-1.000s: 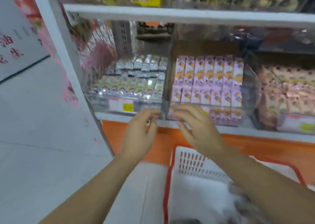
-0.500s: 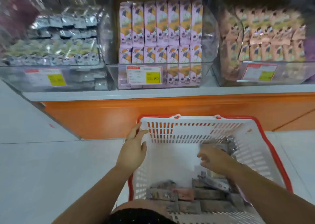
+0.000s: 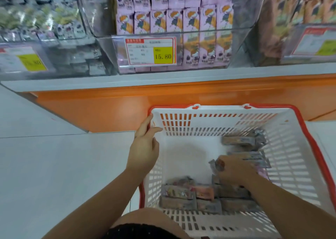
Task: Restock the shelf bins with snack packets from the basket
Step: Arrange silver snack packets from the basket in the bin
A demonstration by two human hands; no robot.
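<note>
The right hand (image 3: 234, 173) is dropping from the shelf bin (image 3: 107, 49) into the basket (image 3: 218, 109), its grip curling round a snack packet (image 3: 216, 164); the left hand (image 3: 143, 147), fingers straight, is steadying the rim. Another refill is probably beginning.

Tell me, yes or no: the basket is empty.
No: snack packets lie on the floor of the basket, and the right hand grips one.
</note>
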